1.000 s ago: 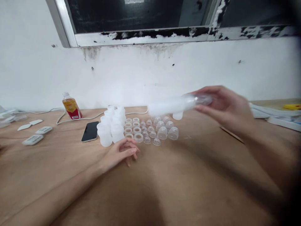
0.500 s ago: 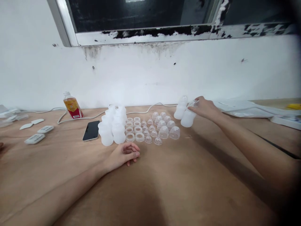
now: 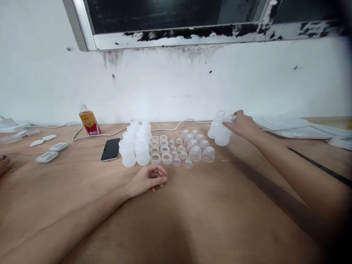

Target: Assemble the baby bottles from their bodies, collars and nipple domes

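My hands are well apart. The right hand (image 3: 243, 126) is closed, thumb and fingers, on the clear top of a capped white bottle (image 3: 222, 138), which stands upright on the wooden tabletop (image 3: 220, 205) just beside a second capped bottle (image 3: 213, 131). The left hand (image 3: 150, 178) lies loosely half-curled, gripping nothing, well left of the held bottle. Between them, farther back, are translucent rings (image 3: 155, 158), clear nipple-shaped pieces (image 3: 188, 163) and domed caps (image 3: 195, 154) in rows.
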